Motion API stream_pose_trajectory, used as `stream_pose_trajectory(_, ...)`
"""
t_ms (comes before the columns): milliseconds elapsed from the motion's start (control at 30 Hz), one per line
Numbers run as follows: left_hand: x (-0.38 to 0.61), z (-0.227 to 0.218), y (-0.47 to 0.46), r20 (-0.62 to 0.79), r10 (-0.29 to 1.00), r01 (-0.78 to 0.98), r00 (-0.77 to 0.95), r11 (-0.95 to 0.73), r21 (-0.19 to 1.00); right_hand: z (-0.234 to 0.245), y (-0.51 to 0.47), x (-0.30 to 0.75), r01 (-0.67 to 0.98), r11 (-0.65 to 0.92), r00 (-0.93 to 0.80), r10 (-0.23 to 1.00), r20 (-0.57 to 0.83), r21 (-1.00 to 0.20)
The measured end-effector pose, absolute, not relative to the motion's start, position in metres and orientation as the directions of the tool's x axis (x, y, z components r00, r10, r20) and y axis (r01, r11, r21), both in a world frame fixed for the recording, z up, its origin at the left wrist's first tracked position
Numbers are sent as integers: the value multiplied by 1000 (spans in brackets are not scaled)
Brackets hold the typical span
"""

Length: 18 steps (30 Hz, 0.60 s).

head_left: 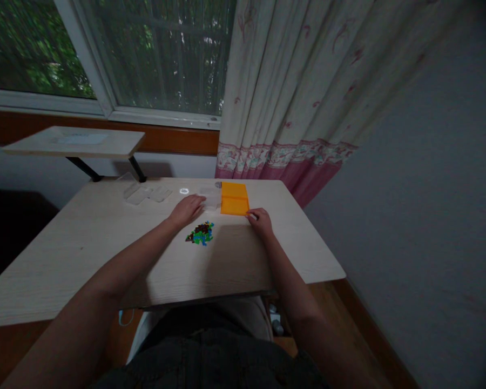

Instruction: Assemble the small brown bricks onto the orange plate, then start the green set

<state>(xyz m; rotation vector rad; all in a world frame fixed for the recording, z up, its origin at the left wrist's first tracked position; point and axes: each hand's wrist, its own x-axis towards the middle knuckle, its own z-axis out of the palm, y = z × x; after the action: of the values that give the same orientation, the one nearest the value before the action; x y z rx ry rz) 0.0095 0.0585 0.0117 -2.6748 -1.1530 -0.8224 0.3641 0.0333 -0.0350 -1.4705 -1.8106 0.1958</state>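
An orange plastic case (235,199) lies on the table, with a ridge across its middle. My right hand (261,220) is closed, thumb and fingers pinching the case's near right corner. Directly left of the orange case sits a clear plastic box (213,200), hard to make out against the pale tabletop. The curled fingers of my left hand (188,209) are at its left edge and seem to grip it. Nearer to me, between my forearms, is a small pile of green, blue, brown and yellow pieces (201,233), touched by neither hand.
Clear plastic containers (140,192) stand on the back left of the table (105,237). A small white ring-like spot (184,190) shows beyond my left hand. A raised shelf (76,141) stands at the back left. The window and curtain (275,108) are behind.
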Motion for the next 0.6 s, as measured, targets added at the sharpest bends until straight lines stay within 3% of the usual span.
stream_pose_trajectory(200, -15, 29, 43, 619, 681, 721, 391, -645, 254, -35, 33, 364, 764, 319, -22, 882, 470, -562)
stream_pose_trajectory(433, -56, 19, 44, 608, 676, 724, 417, -652, 228, -35, 32, 365, 762, 330, -27, 876, 482, -557)
stream_pose_trajectory(600, -68, 1, 48, 562, 739, 770, 372, -584, 258, -34, 32, 364, 758, 338, -30, 873, 488, -558)
